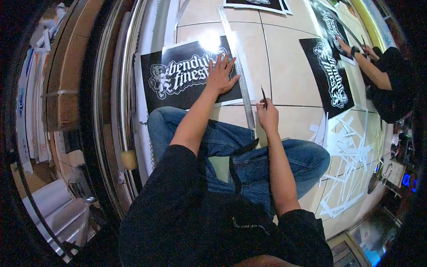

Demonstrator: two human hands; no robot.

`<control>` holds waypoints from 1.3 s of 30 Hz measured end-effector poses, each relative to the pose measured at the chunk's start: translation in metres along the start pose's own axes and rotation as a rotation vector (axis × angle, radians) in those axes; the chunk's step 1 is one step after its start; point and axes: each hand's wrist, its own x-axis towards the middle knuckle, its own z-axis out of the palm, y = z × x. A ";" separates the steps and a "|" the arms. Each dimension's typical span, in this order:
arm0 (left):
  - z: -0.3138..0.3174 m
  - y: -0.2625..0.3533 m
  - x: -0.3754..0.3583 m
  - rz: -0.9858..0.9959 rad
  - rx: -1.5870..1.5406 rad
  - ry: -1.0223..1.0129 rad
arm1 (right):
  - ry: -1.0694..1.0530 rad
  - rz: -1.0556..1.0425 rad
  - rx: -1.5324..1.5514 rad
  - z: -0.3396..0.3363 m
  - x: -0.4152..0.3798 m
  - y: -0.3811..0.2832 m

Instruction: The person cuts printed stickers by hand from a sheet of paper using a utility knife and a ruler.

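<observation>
A black sheet with white lettering (pixel 187 73) lies on the tiled floor before my crossed legs. Flat on its right part, with fingers spread, rests my left hand (pixel 219 76), the thumb reaching to the edge of a long metal ruler (pixel 242 84). The ruler runs lengthwise along the sheet's right side, over a white margin. To the right of the ruler, my right hand (pixel 268 116) is closed around a thin dark cutting tool (pixel 263 94), its tip pointing up and away from me. The tool is apart from the sheet.
A second printed sheet (pixel 330 78) lies at the right, beside a co-worker's hands and arms (pixel 371 69). Thin white paper strips (pixel 344 160) are heaped below it. Another print (pixel 260 5) lies at the top. Metal rails (pixel 126 80) and boxes (pixel 71 84) stand at the left.
</observation>
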 end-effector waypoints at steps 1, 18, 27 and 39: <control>0.004 -0.008 0.006 0.085 0.052 -0.066 | -0.066 0.091 0.010 -0.002 -0.004 0.000; 0.005 -0.022 0.017 0.147 0.149 -0.161 | -0.142 0.177 -0.184 0.026 0.018 -0.007; 0.004 -0.032 0.026 0.220 0.134 -0.136 | -0.108 0.251 -0.126 0.036 0.024 -0.006; 0.010 -0.042 0.045 0.222 0.168 -0.177 | -0.273 0.315 0.036 0.024 0.023 -0.007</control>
